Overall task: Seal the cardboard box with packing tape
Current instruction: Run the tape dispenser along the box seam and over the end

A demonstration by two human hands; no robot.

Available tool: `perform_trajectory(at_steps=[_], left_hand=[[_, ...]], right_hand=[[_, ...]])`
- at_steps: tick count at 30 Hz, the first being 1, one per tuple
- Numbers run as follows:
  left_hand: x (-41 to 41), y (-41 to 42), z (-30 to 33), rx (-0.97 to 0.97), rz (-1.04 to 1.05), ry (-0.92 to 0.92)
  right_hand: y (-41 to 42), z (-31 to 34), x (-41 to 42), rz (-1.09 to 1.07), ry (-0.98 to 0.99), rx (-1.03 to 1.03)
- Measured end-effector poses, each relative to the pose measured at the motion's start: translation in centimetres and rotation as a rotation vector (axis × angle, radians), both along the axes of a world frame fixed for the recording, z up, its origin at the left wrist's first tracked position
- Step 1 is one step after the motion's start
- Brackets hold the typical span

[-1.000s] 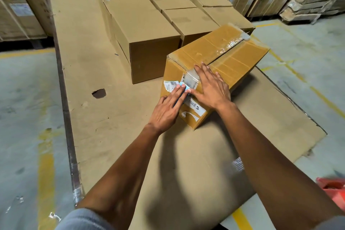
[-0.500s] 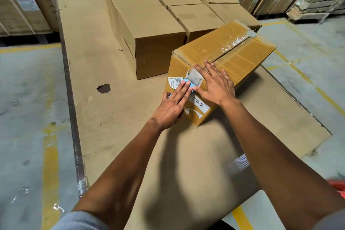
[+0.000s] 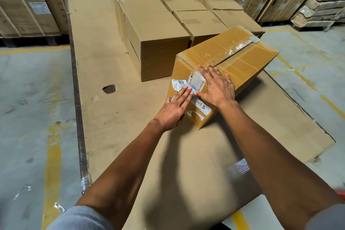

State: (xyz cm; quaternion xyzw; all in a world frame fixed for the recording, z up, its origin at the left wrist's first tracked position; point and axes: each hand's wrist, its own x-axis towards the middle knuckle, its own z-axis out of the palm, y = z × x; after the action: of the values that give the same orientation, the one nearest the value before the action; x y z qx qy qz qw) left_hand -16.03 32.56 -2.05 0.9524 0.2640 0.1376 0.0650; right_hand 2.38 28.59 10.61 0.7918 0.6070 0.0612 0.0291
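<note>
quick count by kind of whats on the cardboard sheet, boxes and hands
darker taped box: 1
plain lighter boxes: 8
hands on the taped box: 2, left hand and right hand
total: 11

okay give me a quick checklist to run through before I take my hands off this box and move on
1. Tape spans the top seam: ok.
2. Tape end folded onto the near side: ok.
3. Both hands, left and right, pressing flat on the box: ok.
4. Far tape end stuck down: cannot tell.
5. Tape free of wrinkles: not ok, crinkled along the seam.
6. Box resting on the cardboard sheet: ok.
</note>
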Motion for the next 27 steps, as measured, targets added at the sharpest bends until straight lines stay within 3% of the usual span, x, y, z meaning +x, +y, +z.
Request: perform_trajectory(at_steps=[27], left_hand=[[0.1, 1.7, 0.6, 0.177, 0.000, 0.055]], right_hand=[[0.1, 0.9, -0.3, 0.013, -0.023, -0.019]])
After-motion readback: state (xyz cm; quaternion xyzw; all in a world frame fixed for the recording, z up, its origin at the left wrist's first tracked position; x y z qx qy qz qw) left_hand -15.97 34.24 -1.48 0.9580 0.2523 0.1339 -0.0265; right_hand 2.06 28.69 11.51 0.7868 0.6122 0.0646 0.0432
